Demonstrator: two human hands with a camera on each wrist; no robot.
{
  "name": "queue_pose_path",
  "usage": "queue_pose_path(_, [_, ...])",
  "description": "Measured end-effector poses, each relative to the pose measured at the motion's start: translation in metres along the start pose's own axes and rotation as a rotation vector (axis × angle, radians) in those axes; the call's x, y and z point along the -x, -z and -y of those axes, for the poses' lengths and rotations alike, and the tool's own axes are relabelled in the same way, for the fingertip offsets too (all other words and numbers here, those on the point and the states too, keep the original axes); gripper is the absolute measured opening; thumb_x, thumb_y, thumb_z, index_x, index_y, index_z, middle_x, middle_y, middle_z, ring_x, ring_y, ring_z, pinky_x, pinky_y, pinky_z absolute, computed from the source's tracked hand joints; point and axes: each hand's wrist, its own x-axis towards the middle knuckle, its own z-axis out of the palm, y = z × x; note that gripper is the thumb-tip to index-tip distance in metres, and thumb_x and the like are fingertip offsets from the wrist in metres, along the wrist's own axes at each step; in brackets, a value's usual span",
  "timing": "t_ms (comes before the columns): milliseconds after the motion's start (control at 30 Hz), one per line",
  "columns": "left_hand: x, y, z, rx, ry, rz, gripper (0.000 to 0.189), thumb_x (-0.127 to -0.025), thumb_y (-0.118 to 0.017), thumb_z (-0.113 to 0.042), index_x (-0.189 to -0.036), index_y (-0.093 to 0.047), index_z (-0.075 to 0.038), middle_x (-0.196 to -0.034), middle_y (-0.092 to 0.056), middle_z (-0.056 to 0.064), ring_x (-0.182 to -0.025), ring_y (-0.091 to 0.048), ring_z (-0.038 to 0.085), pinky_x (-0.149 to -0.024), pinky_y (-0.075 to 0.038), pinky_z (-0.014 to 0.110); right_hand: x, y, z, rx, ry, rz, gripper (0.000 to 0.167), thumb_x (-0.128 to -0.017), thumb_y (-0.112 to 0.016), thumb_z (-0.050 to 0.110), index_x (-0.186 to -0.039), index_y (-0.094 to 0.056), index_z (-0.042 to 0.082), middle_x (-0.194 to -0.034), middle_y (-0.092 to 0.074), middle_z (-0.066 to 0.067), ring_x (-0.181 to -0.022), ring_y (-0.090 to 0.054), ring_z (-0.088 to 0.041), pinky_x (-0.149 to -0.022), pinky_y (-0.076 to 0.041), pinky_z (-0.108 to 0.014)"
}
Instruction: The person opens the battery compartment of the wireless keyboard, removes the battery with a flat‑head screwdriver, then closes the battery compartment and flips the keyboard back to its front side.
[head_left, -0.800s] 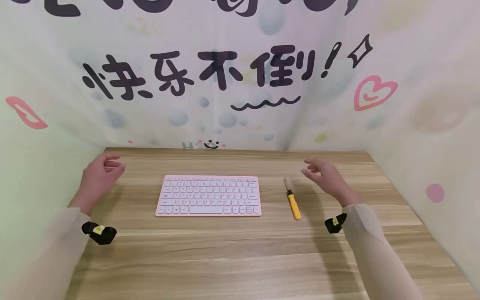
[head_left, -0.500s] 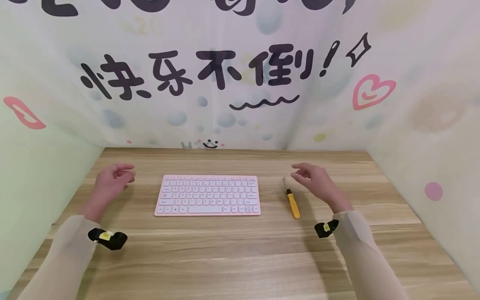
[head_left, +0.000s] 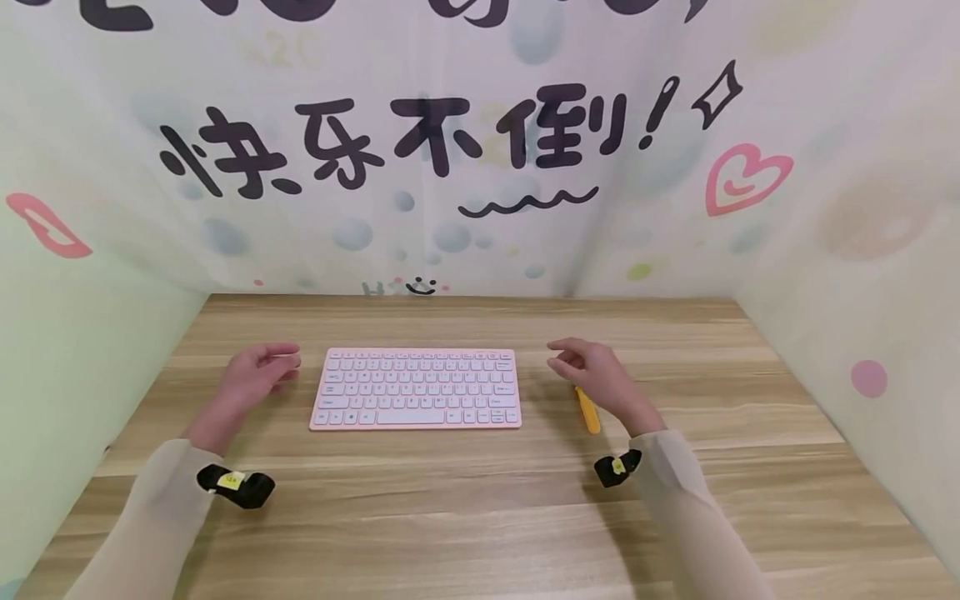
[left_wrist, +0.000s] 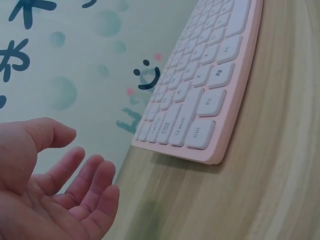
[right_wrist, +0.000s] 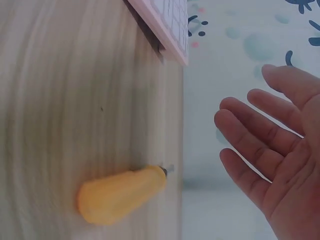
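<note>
Right hand (head_left: 596,373), fingers parted and loosely bent, hovered near the yellow-handled metal screwdriver (head_left: 589,412), partly hiding it from my head camera. Left hand (head_left: 253,379), loosely curled, hung beside the flat pink-framed white keyboard (head_left: 415,390).

One keyboard (head_left: 416,389), one screwdriver (head_left: 588,412), two hands (head_left: 251,382) (head_left: 597,375), two wrist cameras (head_left: 255,490) (head_left: 611,471)

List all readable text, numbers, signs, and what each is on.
"快乐不倒!": white, bubble-printed cloth backdrop.
"H": same backdrop, faint, beside the black smiley; letters after it unclear.
"Ctrl": corner key of the pink-framed, white-keyed keyboard.
Windows logo: another key on it.
Too small or blurred: most other key legends; yellow stickers on black wrist-worn devices; faint yellow backdrop characters.
Cut off: large top characters on the backdrop.
</note>
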Motion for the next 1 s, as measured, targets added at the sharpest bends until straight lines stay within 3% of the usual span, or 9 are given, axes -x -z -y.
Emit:
queue_pose_path(133, [0.004,-0.003,-0.005,-0.009,0.021,0.034,0.066,-0.087,-0.054,-0.05,-0.13,-0.045,-0.001,-0.118,-0.052,0.021,-0.087,-0.058,0.01,-0.07,-0.05,0.025,-0.003,-0.011,0.0,-0.001,-0.009,0.018,0.038,-0.091,-0.058,0.024,-0.122,-0.057,0.003,-0.095,-0.062,-0.005,-0.082,-0.056,-0.019,-0.072,-0.049,-0.033])
queue_pose_path(300, [0.006,-0.006,-0.006,-0.032,0.05,0.072,0.064,-0.089,-0.052,-0.049,-0.131,-0.042,-0.002,-0.116,-0.052,0.02,-0.093,-0.056,0.018,-0.073,-0.05,0.026,-0.006,-0.022,0.002,0.004,0.003,0.041,0.034,-0.091,-0.058,0.018,-0.12,-0.058,0.002,-0.097,-0.062,-0.007,-0.085,-0.057,-0.02,-0.075,-0.049,-0.034])
queue_pose_path(567, [0.034,-0.012,-0.047,-0.008,0.118,0.174,0.052,-0.096,-0.044,-0.026,-0.136,-0.032,0.006,-0.125,-0.043,0.028,-0.107,-0.048,0.03,-0.083,-0.048,0.033,-0.009,-0.036,0.007,-0.015,0.022,0.069,0.034,-0.089,-0.061,0.017,-0.118,-0.059,0.001,-0.094,-0.065,-0.009,-0.08,-0.061,-0.017,-0.074,-0.05,-0.034])
queue_pose_path(800, [0.034,-0.017,-0.05,0.054,0.147,0.2,0.052,-0.097,-0.041,-0.024,-0.137,-0.028,0.007,-0.135,-0.034,0.029,-0.12,-0.041,0.035,-0.092,-0.042,0.04,-0.014,-0.046,0.005,-0.027,0.023,0.093,0.031,-0.088,-0.062,0.016,-0.116,-0.06,0.003,-0.096,-0.065,-0.006,-0.082,-0.061,-0.014,-0.076,-0.049,-0.032])
queue_pose_path(1000, [0.033,-0.021,-0.053,0.074,0.118,0.249,0.053,-0.098,-0.04,-0.022,-0.138,-0.023,0.01,-0.135,-0.034,0.031,-0.123,-0.038,0.036,-0.096,-0.038,0.042,-0.018,-0.053,0.002,-0.017,0.017,0.099,0.032,-0.088,-0.062,0.016,-0.118,-0.059,0.005,-0.099,-0.063,-0.006,-0.087,-0.06,-0.016,-0.077,-0.049,-0.031])
